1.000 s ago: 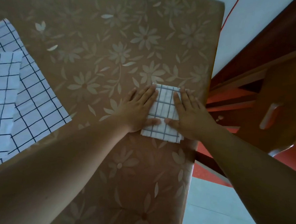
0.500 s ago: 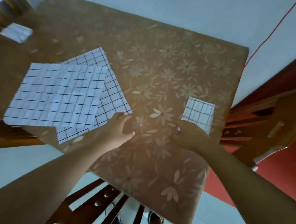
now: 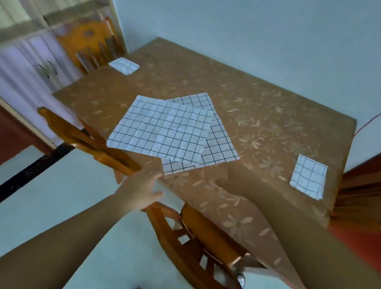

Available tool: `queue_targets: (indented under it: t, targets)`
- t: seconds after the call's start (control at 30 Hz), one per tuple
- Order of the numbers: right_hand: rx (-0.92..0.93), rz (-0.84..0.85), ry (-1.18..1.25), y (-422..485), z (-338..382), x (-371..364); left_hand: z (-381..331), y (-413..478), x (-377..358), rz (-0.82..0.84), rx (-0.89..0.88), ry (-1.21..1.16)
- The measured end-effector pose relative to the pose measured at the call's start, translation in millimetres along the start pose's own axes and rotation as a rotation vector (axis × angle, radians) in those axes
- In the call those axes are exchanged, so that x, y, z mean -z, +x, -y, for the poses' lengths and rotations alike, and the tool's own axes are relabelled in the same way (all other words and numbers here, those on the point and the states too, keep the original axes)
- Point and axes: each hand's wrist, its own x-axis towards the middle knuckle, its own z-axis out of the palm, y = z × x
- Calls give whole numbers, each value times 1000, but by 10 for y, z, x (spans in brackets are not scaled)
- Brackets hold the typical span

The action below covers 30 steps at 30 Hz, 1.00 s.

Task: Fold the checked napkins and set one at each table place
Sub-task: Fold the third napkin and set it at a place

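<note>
The left hand point(image 3: 140, 188) hangs open at the table's near edge, fingers loosely spread and holding nothing, just short of the nearest corner of the unfolded napkins point(image 3: 163, 129). That looks like a reach for the next sheet to fold. The right hand point(image 3: 225, 179) lies further in over the table point(image 3: 277, 118), beside the left. It blurs into the brown flowered cloth, so whether its fingers are spread or curled cannot be told. Just beyond both hands the loose checked sheets overlap in a skewed pile, within easy reach of either hand. Off to the right of the right hand, near the table edge and in front of a chair point(image 3: 362, 190), a folded napkin point(image 3: 309, 176) lies flat, likely marking a place already set. Far beyond the left hand, a second folded napkin point(image 3: 124, 65) sits before another chair point(image 3: 88, 40). Below the hands a near chair point(image 3: 192, 234) faces a place that has no napkin yet. No tray, basket or other container shows.
</note>
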Motion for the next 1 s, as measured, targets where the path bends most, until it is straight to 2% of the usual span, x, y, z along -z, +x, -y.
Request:
queue_targets:
  t: [0.2, 0.4, 0.67, 1.0]
  targets:
    - [89, -5, -91, -24, 1176, -153, 1033, -524, 483, -65, 21, 27]
    - [142, -53, -148, 108, 1908, -258, 1650, -687, 892, -125, 32, 18]
    - [132, -47, -129, 645, 2130, -272, 2001, -231, 1075, -118, 44, 84]
    - [-31, 41, -49, 2068, 1959, -460, 2516, 1233, 1168, 23, -74, 263]
